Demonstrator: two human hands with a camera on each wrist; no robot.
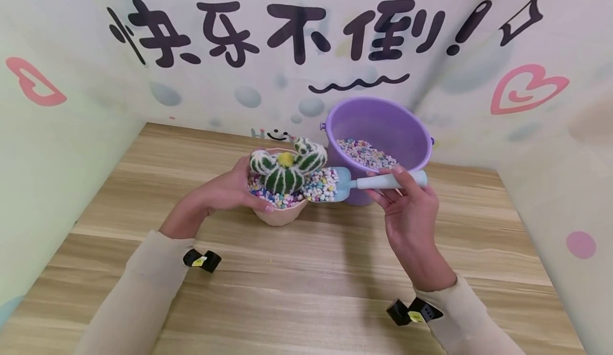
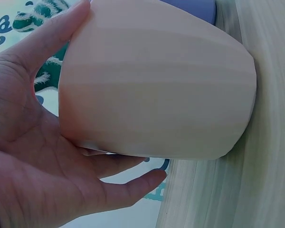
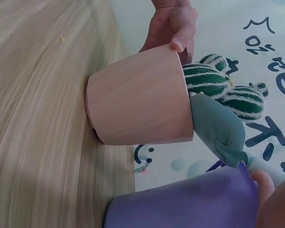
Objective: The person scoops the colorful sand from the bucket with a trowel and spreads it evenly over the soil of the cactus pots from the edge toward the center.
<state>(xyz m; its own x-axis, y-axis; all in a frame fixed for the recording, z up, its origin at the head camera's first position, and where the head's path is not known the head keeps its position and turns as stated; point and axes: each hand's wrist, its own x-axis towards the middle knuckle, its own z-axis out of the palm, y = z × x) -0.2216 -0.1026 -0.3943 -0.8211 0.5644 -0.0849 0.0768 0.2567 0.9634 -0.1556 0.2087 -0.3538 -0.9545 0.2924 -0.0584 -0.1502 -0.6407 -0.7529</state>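
My left hand (image 1: pixel 232 187) grips the side of a pale pink flowerpot (image 1: pixel 280 217), its thumb over the near rim. Inside the pot, a green plush-like cactus (image 1: pixel 283 180) with white fuzzy ribs and a yellow top stands among small multicoloured pebbles. My right hand (image 1: pixel 413 211) holds a light blue trowel (image 1: pixel 342 183) by its pale handle. Pebbles fill the front of the trowel's scoop, which lies at the pot's right rim. In the right wrist view, the scoop (image 3: pixel 218 124) overlaps the rim beside the cactus (image 3: pixel 206 80).
A purple bucket (image 1: pixel 388 123) with more coloured pebbles (image 1: pixel 366 154) inside stands behind the trowel, to the right of the pot. Everything is on a wood-grain table (image 1: pixel 287 291). A printed backdrop (image 1: pixel 287 83) with large black characters rises along the table's back edge.
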